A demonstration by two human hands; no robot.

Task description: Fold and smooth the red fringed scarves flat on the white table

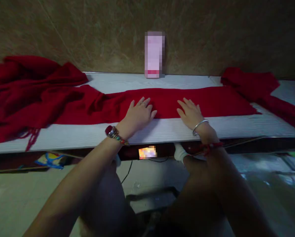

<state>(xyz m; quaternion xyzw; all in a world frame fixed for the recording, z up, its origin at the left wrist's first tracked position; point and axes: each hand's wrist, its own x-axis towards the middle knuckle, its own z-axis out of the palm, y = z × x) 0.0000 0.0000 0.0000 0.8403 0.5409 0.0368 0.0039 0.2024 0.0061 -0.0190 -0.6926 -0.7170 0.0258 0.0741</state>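
Observation:
A long strip of red cloth, like a scarf, lies across a narrow white bench top. Its left part is bunched in loose folds, with a fringe hanging at the front edge. My left hand rests on the cloth near its middle, fingers spread. To the right of it, my right hand also lies on the cloth with its fingers apart. Between the two hands the cloth looks fairly flat. Neither hand grips anything.
Another red cloth piece lies crumpled at the right end of the white top. A blurred pink upright object stands at the back against the brown wall. Below the front edge are a lit screen and a black cable.

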